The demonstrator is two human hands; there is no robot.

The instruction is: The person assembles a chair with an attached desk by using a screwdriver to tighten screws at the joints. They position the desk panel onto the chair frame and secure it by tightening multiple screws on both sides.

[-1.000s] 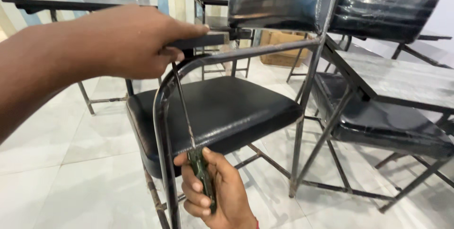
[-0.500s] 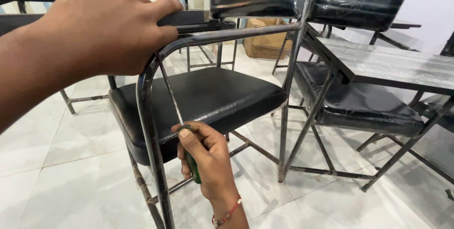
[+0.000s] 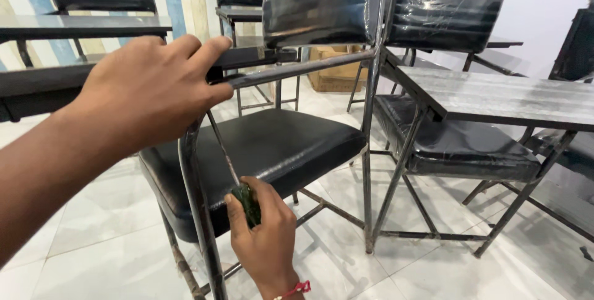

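A: We have our left hand (image 3: 145, 92) wrapped over the top bend of the chair's metal frame (image 3: 198, 213), where the dark writing arm (image 3: 247, 58) meets the tube. Fingers are closed around it, so the chair is braced.

B: And our right hand (image 3: 263, 238) is shut tight on the green handle of the screwdriver (image 3: 238, 176), low and near us, just in front of the black seat (image 3: 266, 148). The thin shaft runs up and to the left, toward the underside of the joint beneath our left hand.

A: We cannot see the tip; our left hand covers it. So we should judge its seating by feel, not by sight.

B: Agreed. We'd say the main thing is keeping the shaft in line with the fastener. It sits at a slant now, and a slanted drive can slip out.

A: Then we push along the shaft while we turn, and keep the frame pinned with the left so the chair doesn't twist on the tiled floor (image 3: 80, 226).

B: And we keep clear of the neighbouring chair (image 3: 458, 145) on the right.
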